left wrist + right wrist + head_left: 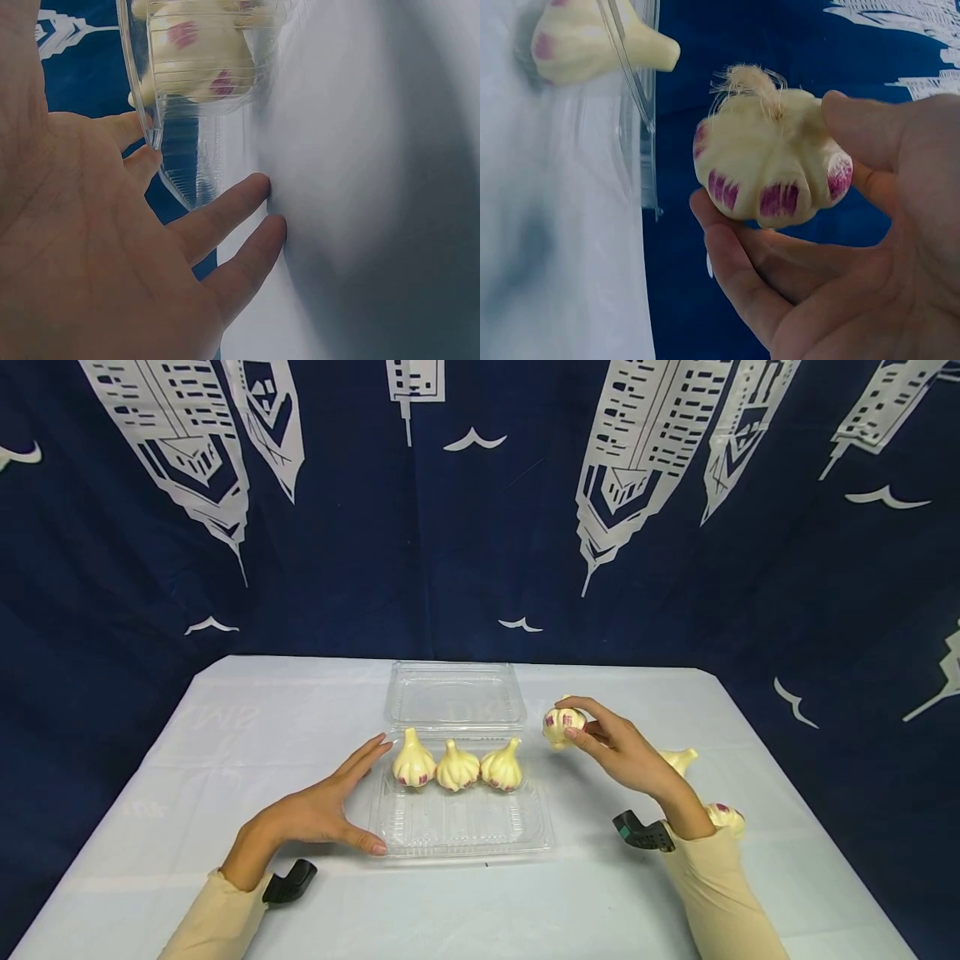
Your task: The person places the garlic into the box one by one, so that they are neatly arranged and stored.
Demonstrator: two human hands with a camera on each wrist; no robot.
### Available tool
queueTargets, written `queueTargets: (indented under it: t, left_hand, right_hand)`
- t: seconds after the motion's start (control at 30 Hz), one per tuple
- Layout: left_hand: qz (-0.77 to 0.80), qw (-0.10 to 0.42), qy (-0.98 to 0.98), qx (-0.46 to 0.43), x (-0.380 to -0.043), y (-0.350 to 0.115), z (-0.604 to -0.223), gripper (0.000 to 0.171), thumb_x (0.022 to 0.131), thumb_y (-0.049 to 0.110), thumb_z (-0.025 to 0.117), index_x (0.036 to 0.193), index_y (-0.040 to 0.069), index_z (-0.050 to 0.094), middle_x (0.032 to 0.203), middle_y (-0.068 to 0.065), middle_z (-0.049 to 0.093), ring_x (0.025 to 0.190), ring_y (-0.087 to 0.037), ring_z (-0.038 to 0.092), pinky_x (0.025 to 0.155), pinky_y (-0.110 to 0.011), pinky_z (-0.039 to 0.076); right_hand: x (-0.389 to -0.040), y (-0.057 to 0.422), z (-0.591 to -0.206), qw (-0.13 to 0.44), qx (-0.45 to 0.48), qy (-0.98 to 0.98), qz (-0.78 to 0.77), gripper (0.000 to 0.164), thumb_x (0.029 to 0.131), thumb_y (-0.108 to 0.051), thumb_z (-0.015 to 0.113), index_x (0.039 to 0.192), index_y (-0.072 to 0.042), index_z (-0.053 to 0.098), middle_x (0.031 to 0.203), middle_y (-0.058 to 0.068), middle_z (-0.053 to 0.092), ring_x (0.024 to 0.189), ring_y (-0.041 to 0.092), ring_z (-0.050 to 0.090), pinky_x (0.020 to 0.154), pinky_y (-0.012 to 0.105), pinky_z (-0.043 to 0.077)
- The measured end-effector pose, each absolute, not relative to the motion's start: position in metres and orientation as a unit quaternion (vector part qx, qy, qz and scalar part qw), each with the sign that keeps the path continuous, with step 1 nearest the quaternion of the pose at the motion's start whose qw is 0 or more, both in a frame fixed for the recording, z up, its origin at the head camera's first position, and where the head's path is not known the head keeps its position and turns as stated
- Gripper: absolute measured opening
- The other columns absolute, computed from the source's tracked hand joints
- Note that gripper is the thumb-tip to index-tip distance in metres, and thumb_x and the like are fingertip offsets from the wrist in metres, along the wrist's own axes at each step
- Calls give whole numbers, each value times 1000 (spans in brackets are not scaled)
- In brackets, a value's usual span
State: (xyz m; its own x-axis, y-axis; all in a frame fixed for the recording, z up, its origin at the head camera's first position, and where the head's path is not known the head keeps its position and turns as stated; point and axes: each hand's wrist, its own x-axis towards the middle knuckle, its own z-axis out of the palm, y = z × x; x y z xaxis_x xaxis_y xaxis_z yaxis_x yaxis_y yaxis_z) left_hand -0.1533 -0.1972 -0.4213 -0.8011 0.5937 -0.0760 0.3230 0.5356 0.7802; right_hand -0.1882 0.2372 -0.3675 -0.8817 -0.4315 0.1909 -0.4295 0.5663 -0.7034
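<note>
My right hand [622, 747] pinches a garlic bulb [562, 727] between thumb and fingers, held to the right of a clear plastic clamshell box [461, 831]. In the right wrist view the bulb [769, 161] shows purple patches and a tuft of stringy roots. Three more bulbs, a left one [414, 762], a middle one [457, 767] and a right one [501, 767], sit in a row along the back of the box's base. With fingers and thumb spread, my left hand [318, 810] rests at the box's left side, fingertips right at its rim [154, 139].
The box's lid [456, 695] lies folded back toward the dark blue curtain [480, 560]. Beyond my right forearm are two further bulbs, one farther back [678, 760] and one nearer [725, 818], each partly hidden. A white cloth [187, 810] covers the table.
</note>
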Motion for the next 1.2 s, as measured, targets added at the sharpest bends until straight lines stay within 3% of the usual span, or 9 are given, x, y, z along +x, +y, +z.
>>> queueTargets:
  t: [0.33,0.53,0.9,1.2]
  left_hand:
    - [406,169,858,265,-154,-198,-421,132,67,43,93,162,25,3,169,-9,-9,154,-43,1,117,-70,12]
    - [402,171,859,267,-153,-198,-420,131,68,43,92,162,29,3,169,-9,-8,154,-42,1,117,-70,14]
    - [397,173,861,267,-154,-197,-419,133,67,45,92,162,21,3,169,-9,-9,154,-42,2,117,-70,15]
    - [400,171,859,268,-153,-198,-420,132,67,46,92,163,23,3,169,-9,-9,154,-42,1,117,-70,14]
  right_hand:
    - [-184,216,-373,-2,-302,873,-382,36,101,-13,60,137,-18,53,131,1,63,107,15,59,97,30,52]
    - [-174,198,-375,15,-318,857,-405,40,96,-11,67,134,-18,54,131,2,58,111,15,57,92,34,55]
    - [-171,178,-376,27,-359,850,-385,47,88,-3,72,130,-16,57,127,-1,57,107,15,58,95,38,55]
    - [-170,159,-368,49,-396,835,-378,48,85,-13,80,127,-15,58,119,-5,63,98,10,62,91,36,56]
